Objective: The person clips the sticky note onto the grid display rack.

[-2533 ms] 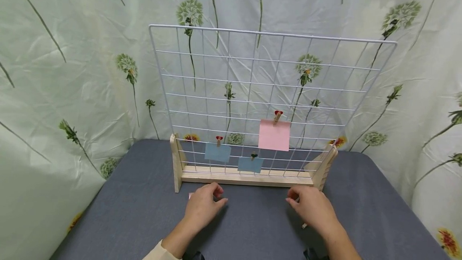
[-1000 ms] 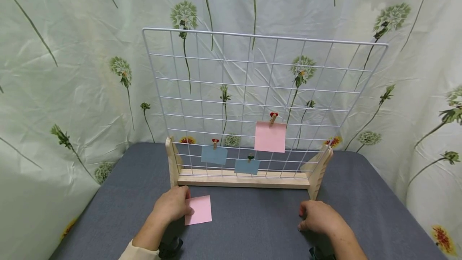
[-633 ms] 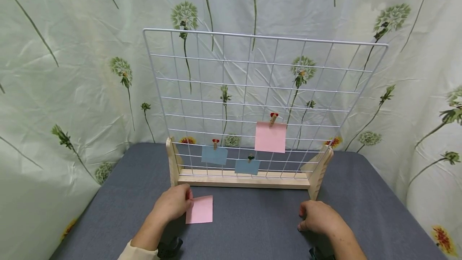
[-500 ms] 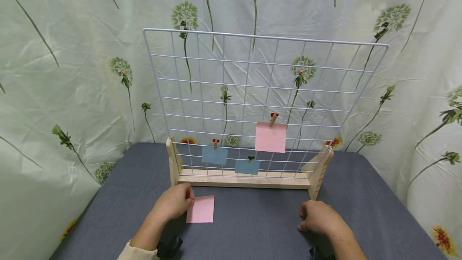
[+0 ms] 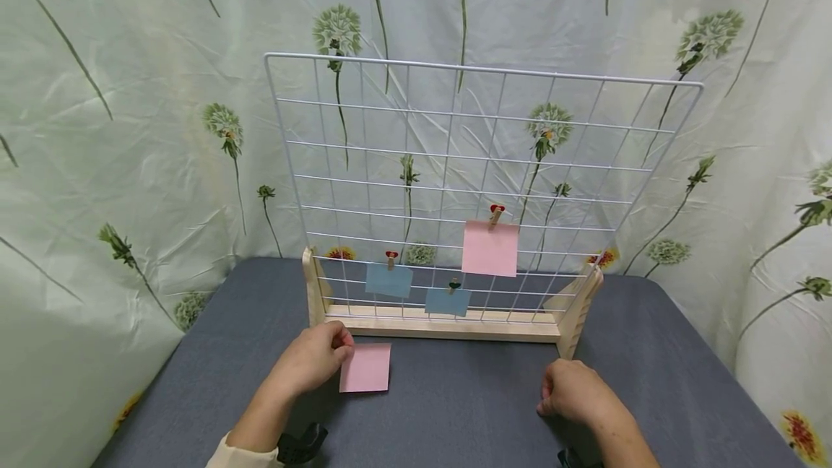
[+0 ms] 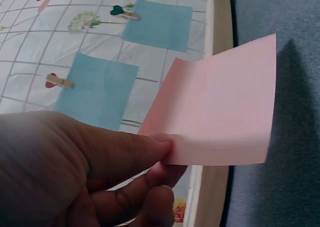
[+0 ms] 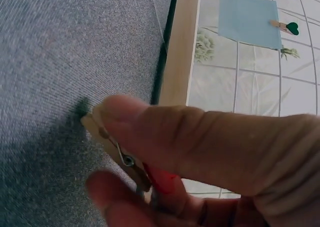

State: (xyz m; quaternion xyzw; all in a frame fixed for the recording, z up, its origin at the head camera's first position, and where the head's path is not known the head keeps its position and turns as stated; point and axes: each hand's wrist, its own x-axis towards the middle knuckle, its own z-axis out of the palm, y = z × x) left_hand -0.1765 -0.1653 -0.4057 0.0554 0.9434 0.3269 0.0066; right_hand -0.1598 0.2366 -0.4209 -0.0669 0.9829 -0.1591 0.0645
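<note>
My left hand [image 5: 313, 358] pinches a square pink paper note [image 6: 225, 112] by one corner between thumb and fingers; the note is slightly bent and held above the grey table. My right hand [image 5: 573, 390] holds a small wooden clothespin [image 7: 117, 149] with a red piece on it, low over the table at the right. In the head view that clothespin is hidden by the fingers. Behind both hands stands a white wire grid [image 5: 481, 157] in a wooden base [image 5: 442, 326]. A pink note [image 5: 490, 248] hangs on it from a red-heart clothespin [image 5: 497, 214].
Two blue notes hang lower on the grid: the left one [image 5: 388, 280] under a red-heart clothespin [image 5: 391, 258], the other [image 5: 448, 301] under a green-heart clothespin [image 5: 453, 285]. A flower-patterned curtain [image 5: 162, 92] is behind the dark grey table [image 5: 455, 410].
My left hand went left, took hold of the pink note, and has since lifted it slightly up and right. My right hand moved slightly right and down, then stayed nearly still.
</note>
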